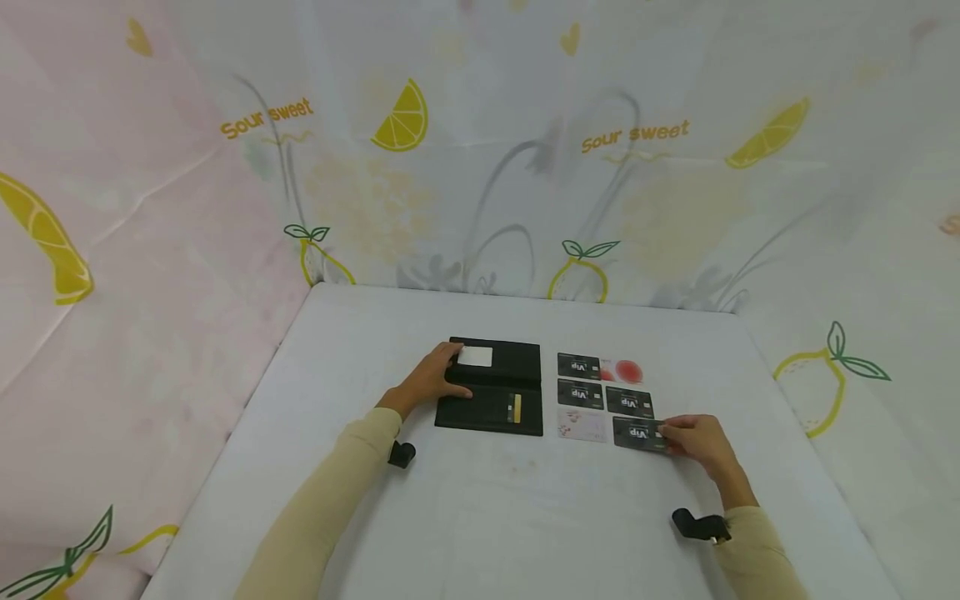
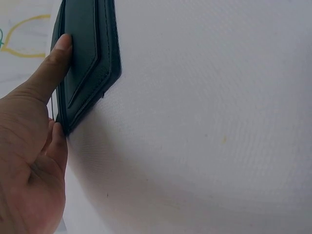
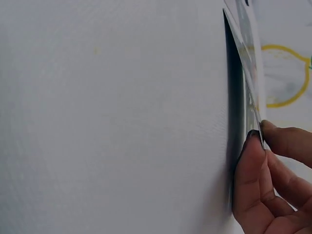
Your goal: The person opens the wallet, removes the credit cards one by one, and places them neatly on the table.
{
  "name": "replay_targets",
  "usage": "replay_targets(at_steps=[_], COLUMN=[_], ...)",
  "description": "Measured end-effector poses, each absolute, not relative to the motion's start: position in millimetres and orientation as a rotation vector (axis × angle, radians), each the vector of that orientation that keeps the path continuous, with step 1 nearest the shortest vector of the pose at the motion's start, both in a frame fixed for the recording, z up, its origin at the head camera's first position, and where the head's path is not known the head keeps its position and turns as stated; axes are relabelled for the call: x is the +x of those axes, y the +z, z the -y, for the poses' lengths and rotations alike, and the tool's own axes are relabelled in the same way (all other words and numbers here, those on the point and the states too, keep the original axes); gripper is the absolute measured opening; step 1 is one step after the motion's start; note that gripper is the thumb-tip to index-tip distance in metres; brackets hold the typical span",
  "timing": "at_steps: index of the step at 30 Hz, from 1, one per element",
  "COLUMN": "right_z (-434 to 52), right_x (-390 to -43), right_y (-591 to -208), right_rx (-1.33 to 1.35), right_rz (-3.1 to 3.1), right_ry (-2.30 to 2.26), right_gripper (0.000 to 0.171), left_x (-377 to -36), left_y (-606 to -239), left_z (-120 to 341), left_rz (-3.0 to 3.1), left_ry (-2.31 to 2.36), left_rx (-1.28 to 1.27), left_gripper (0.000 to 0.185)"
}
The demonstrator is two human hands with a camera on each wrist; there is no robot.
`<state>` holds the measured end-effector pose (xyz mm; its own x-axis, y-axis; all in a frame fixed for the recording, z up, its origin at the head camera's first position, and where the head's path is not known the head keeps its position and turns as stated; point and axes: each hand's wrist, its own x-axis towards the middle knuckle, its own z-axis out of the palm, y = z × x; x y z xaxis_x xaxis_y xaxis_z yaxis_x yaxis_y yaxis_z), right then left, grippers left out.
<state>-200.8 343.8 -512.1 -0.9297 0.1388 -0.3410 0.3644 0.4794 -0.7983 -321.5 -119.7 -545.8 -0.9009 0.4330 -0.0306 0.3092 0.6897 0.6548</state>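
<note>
A dark open wallet lies on the table with a white card in its upper half and a yellow-edged card in its lower half. My left hand rests on the wallet's left side, thumb laid on the lower panel; other fingertips stand at the edge in the left wrist view. To the right, my right hand pinches a black Vip card at its right end between thumb and fingers. The right wrist view shows this card edge-on, tilted up off the table.
Between wallet and right hand lie several cards in two columns: black Vip cards plus a red-patterned card and a pale flowered card. A printed curtain hangs behind the white table.
</note>
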Motion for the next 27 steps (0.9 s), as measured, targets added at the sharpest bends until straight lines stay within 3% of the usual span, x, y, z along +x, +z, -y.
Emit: replay_targets(at_steps=[17,27], right_z=[-324,-312], right_x=[-208,-207], right_y=[-507,-502], right_rx=[0.426,0.424], right_rz=[-2.744,-2.871], right_ry=[-1.069,-0.845], right_gripper=[0.036,0.044], left_x=[-322,-321], left_y=[-547,-546], left_z=[121,121], left_rz=[-2.703,-2.709], left_ry=[1.021,1.023], left_rx=[0.596,0.596], left_gripper=[0.103,0.103])
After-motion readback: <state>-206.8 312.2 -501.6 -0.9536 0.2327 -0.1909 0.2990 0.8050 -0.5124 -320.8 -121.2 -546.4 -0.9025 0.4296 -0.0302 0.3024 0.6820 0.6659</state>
